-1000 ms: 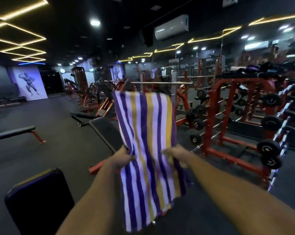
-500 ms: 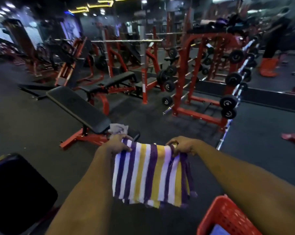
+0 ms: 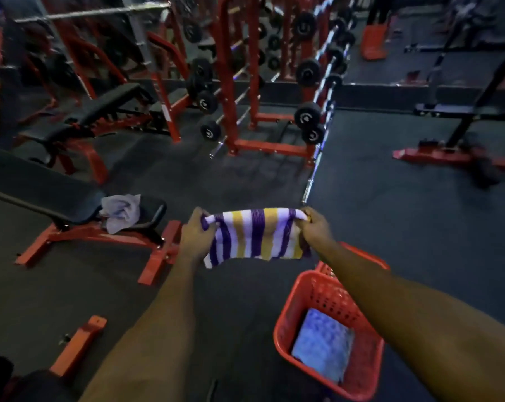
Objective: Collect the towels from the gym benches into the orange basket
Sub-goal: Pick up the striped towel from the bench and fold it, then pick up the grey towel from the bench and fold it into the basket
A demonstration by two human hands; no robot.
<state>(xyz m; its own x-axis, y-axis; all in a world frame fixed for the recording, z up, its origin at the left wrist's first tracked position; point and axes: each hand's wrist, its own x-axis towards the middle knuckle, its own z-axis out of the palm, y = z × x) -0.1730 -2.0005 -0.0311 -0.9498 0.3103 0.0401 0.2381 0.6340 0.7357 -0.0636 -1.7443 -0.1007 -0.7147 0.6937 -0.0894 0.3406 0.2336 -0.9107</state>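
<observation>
I hold a folded towel with purple, white and gold stripes stretched between both hands in front of me. My left hand grips its left end and my right hand grips its right end. The orange basket stands on the floor below and to the right of the towel, partly hidden by my right forearm. A blue towel lies flat inside it. A crumpled pale grey towel rests on the seat of the black incline bench to my left.
The bench's red frame juts toward me on the dark rubber floor. A red dumbbell rack stands straight ahead. Another bench is at the far right. A red foot piece lies at lower left.
The towel went from hanging long and upright to folded short and held low. My view tilted down, so the orange basket with its blue towel came fully into sight.
</observation>
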